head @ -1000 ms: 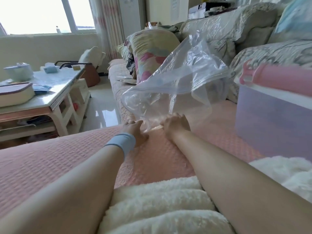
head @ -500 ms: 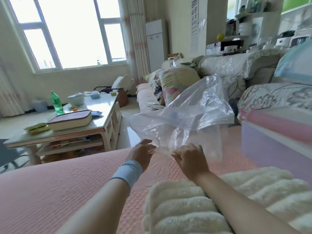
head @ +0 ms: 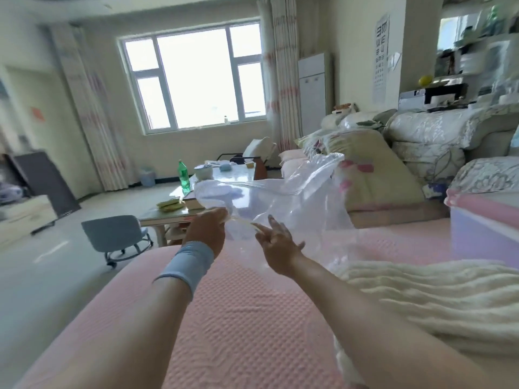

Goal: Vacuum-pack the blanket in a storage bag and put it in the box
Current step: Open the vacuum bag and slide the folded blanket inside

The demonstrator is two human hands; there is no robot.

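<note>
While left hand (head: 206, 231), right hand (head: 278, 245) pinch storage bag (head: 283, 196) over pink cover (head: 238, 318), blanket (head: 435, 299) alongside, table (head: 164, 216) beyond.

Two hands (head: 206, 231) (head: 279, 247), one bag (head: 295, 197), one blanket (head: 421, 299), one box (head: 483, 234).

Bag (head: 280, 197) above sofa (head: 238, 318), blanket (head: 421, 299) right, box (head: 483, 228) beyond

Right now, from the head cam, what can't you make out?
Head view only.
storage bag: motion blur and clear film hide whether its mouth is open or zipped.
right hand: blurred; contact with the bag's edge unclear.
left hand: grips the bag; fingertips hidden behind its own back.
box: cut off by right edge; lid hides the inside.
blanket: cut by bottom and right edges, partly behind the right forearm.
</note>
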